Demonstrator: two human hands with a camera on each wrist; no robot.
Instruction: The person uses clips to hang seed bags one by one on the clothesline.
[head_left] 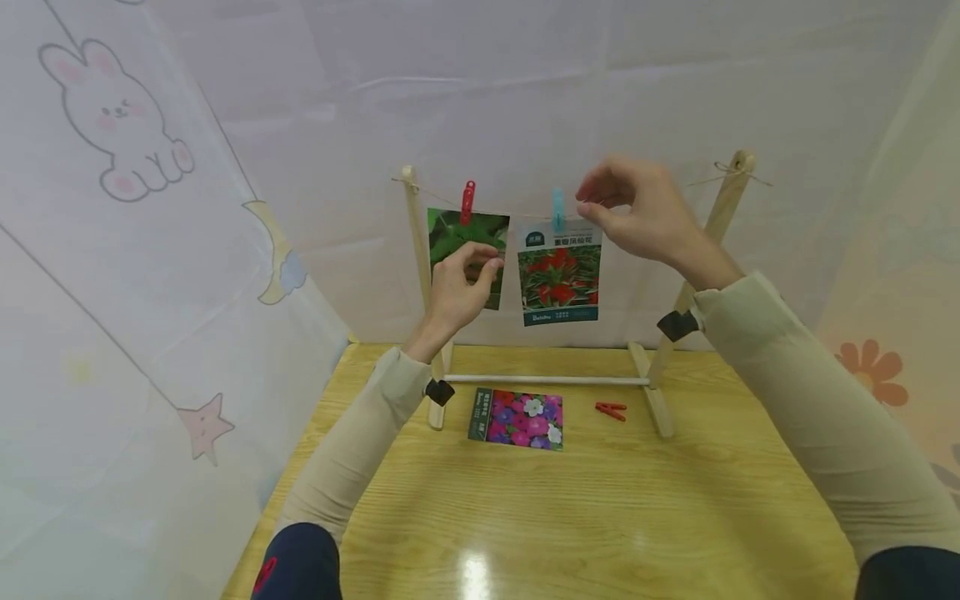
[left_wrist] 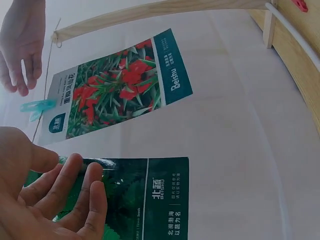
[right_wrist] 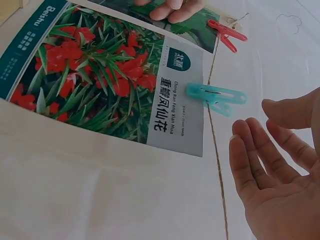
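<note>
A seed packet with red flowers (head_left: 558, 279) hangs from a twine line (right_wrist: 218, 180), held by a light blue clothespin (right_wrist: 217, 95). Just right of that clothespin is my right hand (head_left: 637, 204), its fingers loosely bent and holding nothing. To the left, a green-leaf seed packet (left_wrist: 165, 200) hangs under a red clothespin (head_left: 467, 202). In front of this green packet hovers my left hand (head_left: 461, 287), fingers relaxed with nothing between them; it covers part of the packet. Both hands appear apart from the packets.
A wooden stand (head_left: 547, 380) with two uprights carries the line. On the wooden table (head_left: 525, 517) lie a seed packet with pink and purple flowers (head_left: 525, 419) and a red clothespin (head_left: 611, 411). A pale printed curtain (head_left: 360, 100) stands behind and at the sides.
</note>
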